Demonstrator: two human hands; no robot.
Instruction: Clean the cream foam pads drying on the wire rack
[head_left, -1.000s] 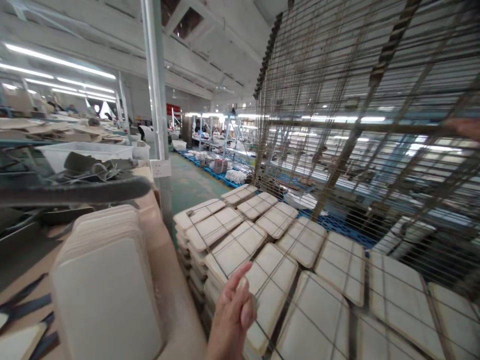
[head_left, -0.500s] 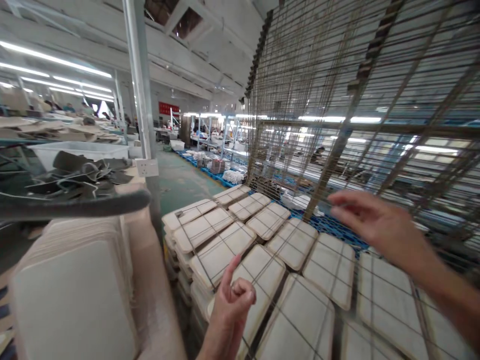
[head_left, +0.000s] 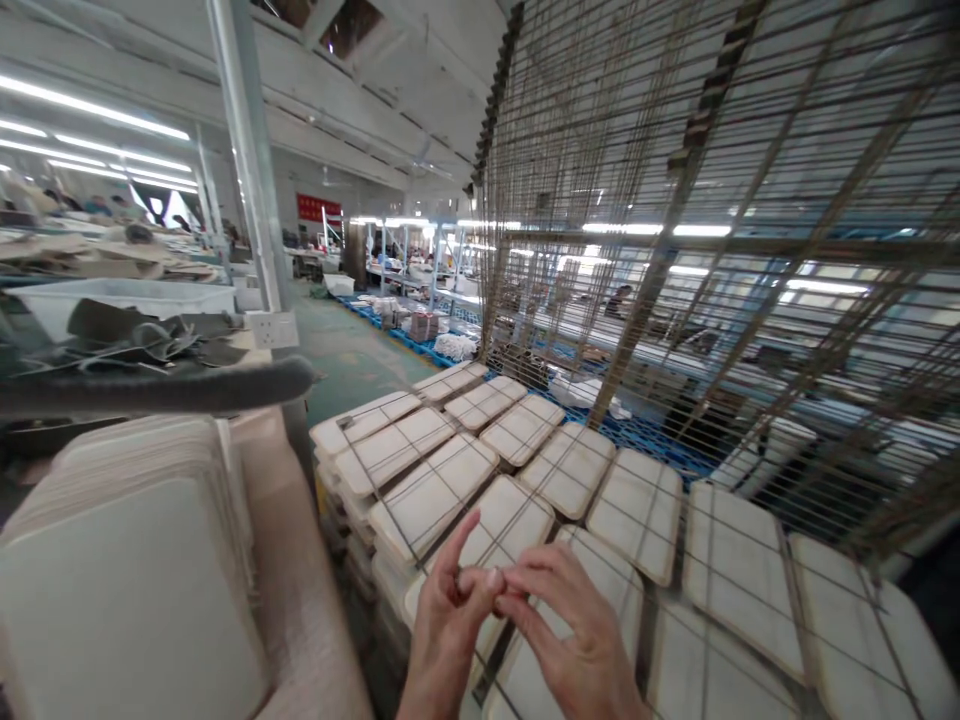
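Your left hand (head_left: pixel 448 625) rises from the bottom edge with the wrist low, index finger pointing up and the other fingers curled inward. Your right hand (head_left: pixel 574 640) comes in beside it, palm turned away from you, and its fingertips (head_left: pixel 508 582) meet the left thumb and curled fingers. The two hands touch at the tips, pinching together with nothing visible between them. They hover just above the cream rectangular trays (head_left: pixel 499 530) lying in rows on the wire rack shelf (head_left: pixel 679 560), the nearest tray directly under your fingers. A tall stack of the same trays (head_left: pixel 127 570) stands at your left. A red sign (head_left: pixel 312 208) hangs on the far wall; its writing is too small to read.
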